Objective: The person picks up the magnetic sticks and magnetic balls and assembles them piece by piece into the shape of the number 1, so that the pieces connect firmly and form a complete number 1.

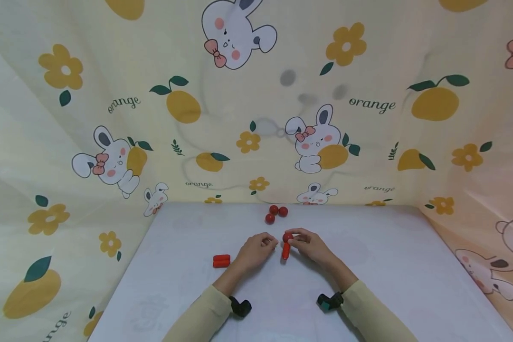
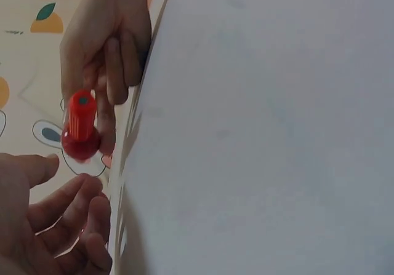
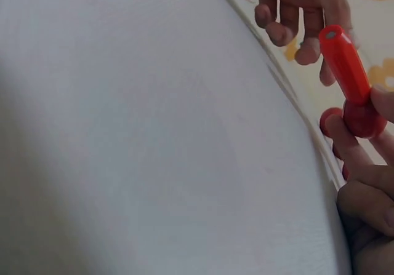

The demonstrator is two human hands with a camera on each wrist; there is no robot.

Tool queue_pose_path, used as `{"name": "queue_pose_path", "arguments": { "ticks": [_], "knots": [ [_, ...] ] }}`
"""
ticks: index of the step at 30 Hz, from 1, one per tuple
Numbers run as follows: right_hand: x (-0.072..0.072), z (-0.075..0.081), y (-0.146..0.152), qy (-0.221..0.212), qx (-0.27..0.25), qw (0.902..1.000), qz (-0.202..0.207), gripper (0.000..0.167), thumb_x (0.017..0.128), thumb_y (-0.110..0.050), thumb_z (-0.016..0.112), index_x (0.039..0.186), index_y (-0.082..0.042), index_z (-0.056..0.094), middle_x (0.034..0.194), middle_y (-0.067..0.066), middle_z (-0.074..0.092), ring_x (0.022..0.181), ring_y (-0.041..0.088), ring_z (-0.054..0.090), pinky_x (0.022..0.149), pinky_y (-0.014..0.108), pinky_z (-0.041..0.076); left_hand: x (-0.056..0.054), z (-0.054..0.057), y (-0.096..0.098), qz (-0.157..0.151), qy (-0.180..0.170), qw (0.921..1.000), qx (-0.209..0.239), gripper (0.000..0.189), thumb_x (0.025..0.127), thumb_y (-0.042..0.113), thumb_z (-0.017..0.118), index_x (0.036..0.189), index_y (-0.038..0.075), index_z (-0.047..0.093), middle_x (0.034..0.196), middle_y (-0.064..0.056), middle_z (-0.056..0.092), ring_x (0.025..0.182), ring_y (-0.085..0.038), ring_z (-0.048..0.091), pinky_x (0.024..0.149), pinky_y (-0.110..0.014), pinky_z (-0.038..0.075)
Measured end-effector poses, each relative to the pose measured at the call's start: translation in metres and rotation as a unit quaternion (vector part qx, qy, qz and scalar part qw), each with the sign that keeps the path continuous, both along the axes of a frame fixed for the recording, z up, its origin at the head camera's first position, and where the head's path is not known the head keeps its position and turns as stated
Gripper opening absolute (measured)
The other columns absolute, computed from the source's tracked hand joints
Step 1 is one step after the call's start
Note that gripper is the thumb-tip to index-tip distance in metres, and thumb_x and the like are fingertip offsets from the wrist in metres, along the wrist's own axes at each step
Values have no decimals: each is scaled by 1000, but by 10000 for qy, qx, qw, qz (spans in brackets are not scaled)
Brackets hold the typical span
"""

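Reaching in from five o'clock, the right hand (image 1: 309, 244) pinches a glossy red ball (image 1: 288, 237) between thumb and fingers, a ribbed red rod (image 1: 286, 251) set end-on against it and pointing toward six. At nine o'clock from the ball, the left hand (image 1: 255, 251) holds nothing, its fingers loosely bent. Two more red rods (image 1: 221, 258) lie side by side toward eight, and three red balls (image 1: 274, 210) cluster near eleven on the white tabletop (image 1: 389, 266).
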State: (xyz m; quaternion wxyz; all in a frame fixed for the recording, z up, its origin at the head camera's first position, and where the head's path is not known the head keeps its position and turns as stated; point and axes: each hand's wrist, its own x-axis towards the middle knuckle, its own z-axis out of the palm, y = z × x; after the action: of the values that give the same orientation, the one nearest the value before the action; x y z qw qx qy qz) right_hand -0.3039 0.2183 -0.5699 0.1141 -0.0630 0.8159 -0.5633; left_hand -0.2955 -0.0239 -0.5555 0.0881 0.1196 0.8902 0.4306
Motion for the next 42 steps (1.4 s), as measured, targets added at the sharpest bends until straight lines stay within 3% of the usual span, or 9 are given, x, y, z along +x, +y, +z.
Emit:
{"name": "queue_pose_path", "arguments": {
  "ticks": [8,17,25,34,42],
  "knots": [
    [1,0,0,-194,-55,9998,2,40,103,-35,74,141,-21,69,126,5,77,115,25,61,88,37,46,-21,5,1,629,278,9976,-8,21,106,39,68,117,22,72,104,5,69,95,-15,62,84,-38,55],
    [0,-5,0,-296,-2,9996,35,40,103,-36,75,139,-21,70,127,5,77,118,24,61,90,38,48,-35,2,4,1136,321,9929,-153,36,104,40,72,130,18,62,120,-3,64,106,-20,62,92,-43,56],
    [-1,-2,0,-323,100,9994,-71,39,102,-36,75,138,-22,70,124,3,78,117,25,61,90,39,47,-52,4,11,1330,465,9898,-192,46,102,40,76,135,13,60,120,-7,62,102,-23,61,91,-45,56],
    [-2,-2,1,-362,147,9992,-34,39,101,-38,76,138,-23,71,125,3,77,115,25,60,88,38,48,-66,-6,14,1282,368,9893,-584,46,101,42,76,134,14,60,120,-5,62,103,-23,62,92,-47,55],
    [-3,-4,2,-338,78,9994,21,39,102,-37,76,138,-23,71,126,3,77,117,26,60,91,39,49,-74,-10,16,1365,227,9889,-541,49,98,49,77,134,18,61,126,-7,64,110,-27,65,97,-53,53]
  ]
}}
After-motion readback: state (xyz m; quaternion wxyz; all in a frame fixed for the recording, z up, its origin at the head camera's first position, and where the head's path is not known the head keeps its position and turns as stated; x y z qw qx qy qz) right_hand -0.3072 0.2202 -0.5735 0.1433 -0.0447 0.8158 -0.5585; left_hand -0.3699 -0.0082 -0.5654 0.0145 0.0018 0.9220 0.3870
